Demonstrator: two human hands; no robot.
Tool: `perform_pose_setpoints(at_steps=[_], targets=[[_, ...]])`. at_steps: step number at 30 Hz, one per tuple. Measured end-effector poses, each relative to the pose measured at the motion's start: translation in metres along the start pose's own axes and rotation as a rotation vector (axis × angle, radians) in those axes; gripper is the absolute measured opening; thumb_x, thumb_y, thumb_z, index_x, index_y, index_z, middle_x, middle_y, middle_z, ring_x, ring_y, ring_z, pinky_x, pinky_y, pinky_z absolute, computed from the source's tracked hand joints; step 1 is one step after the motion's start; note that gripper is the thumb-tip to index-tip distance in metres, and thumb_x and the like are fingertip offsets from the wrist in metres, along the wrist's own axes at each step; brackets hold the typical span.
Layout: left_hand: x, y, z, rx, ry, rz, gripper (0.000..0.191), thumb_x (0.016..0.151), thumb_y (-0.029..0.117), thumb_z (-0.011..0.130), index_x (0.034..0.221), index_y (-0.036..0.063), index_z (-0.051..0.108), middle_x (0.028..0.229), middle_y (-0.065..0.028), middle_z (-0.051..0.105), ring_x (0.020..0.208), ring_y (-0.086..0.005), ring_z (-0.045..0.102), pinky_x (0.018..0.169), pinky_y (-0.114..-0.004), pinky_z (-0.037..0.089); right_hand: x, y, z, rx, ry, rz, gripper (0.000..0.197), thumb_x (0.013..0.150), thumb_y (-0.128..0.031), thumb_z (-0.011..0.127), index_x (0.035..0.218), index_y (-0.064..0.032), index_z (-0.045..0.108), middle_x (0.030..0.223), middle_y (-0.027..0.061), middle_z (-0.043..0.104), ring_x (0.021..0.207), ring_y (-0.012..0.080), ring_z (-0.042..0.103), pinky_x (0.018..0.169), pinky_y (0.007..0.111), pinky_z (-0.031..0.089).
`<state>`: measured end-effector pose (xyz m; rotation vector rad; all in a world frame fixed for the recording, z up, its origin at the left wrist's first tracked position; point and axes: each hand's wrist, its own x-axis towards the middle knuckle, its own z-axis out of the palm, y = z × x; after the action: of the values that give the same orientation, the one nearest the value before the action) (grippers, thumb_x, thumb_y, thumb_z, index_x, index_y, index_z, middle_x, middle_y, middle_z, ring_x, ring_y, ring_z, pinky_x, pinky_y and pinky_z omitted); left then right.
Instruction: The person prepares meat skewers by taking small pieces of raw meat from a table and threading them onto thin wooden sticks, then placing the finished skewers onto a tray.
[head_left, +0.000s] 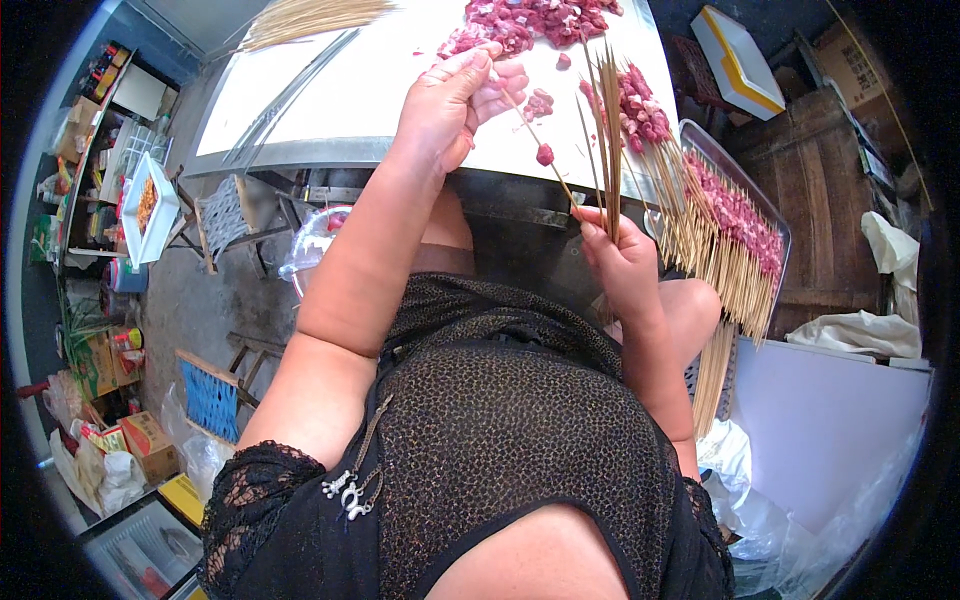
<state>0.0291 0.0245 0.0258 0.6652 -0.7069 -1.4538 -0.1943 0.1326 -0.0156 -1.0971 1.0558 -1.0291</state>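
Observation:
My left hand (457, 101) is over the table's front edge, its fingers curled round a small piece of raw meat at the tip of a bamboo skewer (559, 180). One piece of meat (545, 154) is threaded midway along that skewer. My right hand (622, 251) holds the skewer's lower end together with an upright bundle of bare skewers (611, 142). Beyond my hands, a heap of cut raw meat (536, 26) lies on the white tabletop (337, 97), with a few loose pieces (538, 105) nearer. Loaded skewers (641, 105) lie to the right.
A metal tray (784, 247) of meat skewers stands at the right. Bare bamboo skewers (315, 22) and thin grey sticks (292, 97) lie on the table's left. Stools (210, 394), a plastic-lined basin (311, 244) and crowded shelves are on the left; a white foam box (739, 64) is at upper right.

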Motion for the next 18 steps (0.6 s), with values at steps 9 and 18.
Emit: perform_pose_setpoints(at_steps=[9,18], targets=[[-0.005,-0.004,0.010,0.071,-0.033,-0.053,0.028,0.096,0.015,0.037,0.109,-0.0074,0.048,0.088,-0.0174,0.062,0.081,-0.0266,0.064,0.083,-0.044,0.052,0.004,0.008,0.001,-0.074,0.033,-0.050,0.020,0.090,-0.009,0.055,0.106,-0.0001,0.061,0.070,-0.0081,0.049,0.058,0.0002,0.039,0.050,0.015,0.031],[-0.006,-0.014,0.014,-0.190,-0.067,-0.005,0.017,0.086,0.010,0.034,0.079,0.0024,0.048,0.072,-0.0143,0.056,0.073,-0.0269,0.059,0.085,-0.051,0.049,0.007,0.013,0.008,-0.119,0.018,-0.107,0.021,0.090,-0.009,0.054,0.107,0.0000,0.060,0.068,-0.0072,0.047,0.056,0.0008,0.038,0.050,0.015,0.029]])
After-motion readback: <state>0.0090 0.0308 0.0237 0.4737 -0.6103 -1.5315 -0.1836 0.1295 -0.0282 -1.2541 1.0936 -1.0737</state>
